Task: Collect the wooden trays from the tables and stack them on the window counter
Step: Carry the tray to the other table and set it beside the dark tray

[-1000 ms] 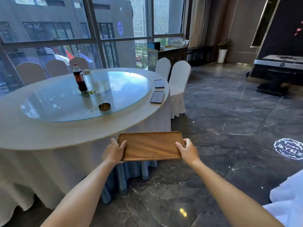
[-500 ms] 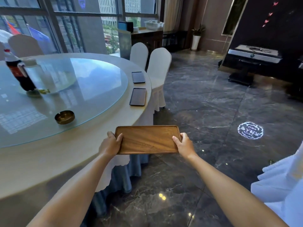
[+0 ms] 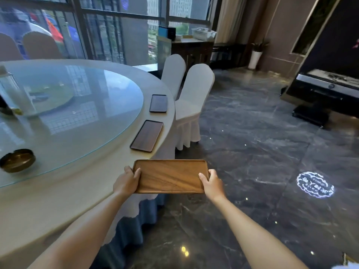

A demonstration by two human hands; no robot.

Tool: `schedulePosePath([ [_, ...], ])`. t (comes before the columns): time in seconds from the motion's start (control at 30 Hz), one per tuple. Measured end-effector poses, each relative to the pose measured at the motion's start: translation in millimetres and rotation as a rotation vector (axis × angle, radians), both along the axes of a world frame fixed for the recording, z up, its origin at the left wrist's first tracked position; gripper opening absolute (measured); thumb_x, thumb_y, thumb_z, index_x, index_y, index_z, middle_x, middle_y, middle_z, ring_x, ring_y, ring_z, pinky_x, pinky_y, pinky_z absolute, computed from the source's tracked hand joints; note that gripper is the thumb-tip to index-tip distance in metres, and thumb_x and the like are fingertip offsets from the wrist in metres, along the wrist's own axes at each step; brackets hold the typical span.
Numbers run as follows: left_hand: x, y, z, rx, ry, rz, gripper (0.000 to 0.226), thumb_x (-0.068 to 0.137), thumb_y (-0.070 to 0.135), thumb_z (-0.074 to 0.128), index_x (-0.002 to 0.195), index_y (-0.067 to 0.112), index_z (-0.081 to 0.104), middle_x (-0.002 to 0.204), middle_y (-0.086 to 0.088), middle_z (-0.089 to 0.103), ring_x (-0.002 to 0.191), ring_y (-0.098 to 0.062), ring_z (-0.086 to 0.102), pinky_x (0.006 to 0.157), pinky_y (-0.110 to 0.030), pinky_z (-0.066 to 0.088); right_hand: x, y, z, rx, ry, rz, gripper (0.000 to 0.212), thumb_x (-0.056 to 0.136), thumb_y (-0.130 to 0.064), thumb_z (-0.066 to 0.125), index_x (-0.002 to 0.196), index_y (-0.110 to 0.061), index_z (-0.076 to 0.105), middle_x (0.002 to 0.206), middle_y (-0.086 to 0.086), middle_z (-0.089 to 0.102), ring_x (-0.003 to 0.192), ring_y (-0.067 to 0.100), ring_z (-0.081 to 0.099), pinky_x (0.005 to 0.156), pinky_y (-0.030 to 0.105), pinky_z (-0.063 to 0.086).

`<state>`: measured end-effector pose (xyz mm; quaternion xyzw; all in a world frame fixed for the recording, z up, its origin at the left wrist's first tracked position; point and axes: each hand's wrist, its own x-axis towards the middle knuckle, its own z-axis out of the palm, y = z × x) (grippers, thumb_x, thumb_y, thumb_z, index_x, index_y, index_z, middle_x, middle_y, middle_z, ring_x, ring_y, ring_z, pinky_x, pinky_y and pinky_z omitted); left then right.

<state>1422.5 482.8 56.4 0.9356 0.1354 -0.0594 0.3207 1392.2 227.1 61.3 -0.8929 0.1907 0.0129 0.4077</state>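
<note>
Just off the round bench's (image 3: 58,200) near edge, you carry one wooden tray (image 3: 170,176) level, your left hand (image 3: 127,181) clamped on its left short end and your right hand (image 3: 211,183) on its right short end, its long axis crosswise to you. Ahead, two darker trays wait by the bench's right edge: the nearer tray (image 3: 147,135) lies just beyond your left hand, its long axis pointing away from you, the farther tray (image 3: 158,103) behind it.
</note>
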Motion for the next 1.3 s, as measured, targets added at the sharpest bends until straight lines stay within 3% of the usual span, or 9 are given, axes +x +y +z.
schedulePosePath([
  [0.27, 86, -33, -10, 0.009, -0.016, 0.178, 0.046, 0.099, 0.04, 0.03, 0.116, -0.001, 0.042, 0.114, -0.027, 0.062, 0.104, -0.041, 0.059, 0.082, -0.043, 0.044, 134, -39, -2, -0.023, 0.016, 0.216, 0.049, 0.094, -0.04, 0.045, 0.132, -0.008, 0.041, 0.127, 0.015, 0.058, 0.114, 0.035, 0.056, 0.091, 0.04, 0.045],
  [0.73, 248, -12, -66, -0.082, -0.002, 0.64, 0.042, 0.1, 0.03, 0.031, 0.113, -0.008, 0.046, 0.116, -0.034, 0.059, 0.109, -0.046, 0.055, 0.086, -0.045, 0.043, 400, 17, -34, -0.193, 0.079, 0.634, 0.045, 0.097, -0.042, 0.032, 0.129, -0.011, 0.041, 0.111, 0.014, 0.064, 0.098, 0.031, 0.063, 0.084, 0.043, 0.052],
  [1.07, 260, -29, -88, -0.053, 0.154, 0.909, 0.043, 0.101, 0.03, 0.025, 0.109, -0.005, 0.048, 0.105, -0.029, 0.063, 0.097, -0.043, 0.059, 0.076, -0.042, 0.044, 496, 62, -65, -0.349, 0.157, 0.965, 0.039, 0.099, -0.038, 0.026, 0.111, -0.008, 0.047, 0.103, 0.016, 0.063, 0.094, 0.035, 0.06, 0.081, 0.045, 0.048],
  [1.3, 264, -63, -95, -0.012, 0.235, 1.128, 0.042, 0.102, 0.029, 0.022, 0.116, -0.003, 0.045, 0.106, -0.025, 0.063, 0.097, -0.041, 0.06, 0.07, -0.037, 0.038, 538, 79, -74, -0.471, 0.085, 1.35, 0.039, 0.1, -0.037, 0.023, 0.102, -0.008, 0.049, 0.088, 0.01, 0.062, 0.082, 0.03, 0.062, 0.077, 0.044, 0.052],
])
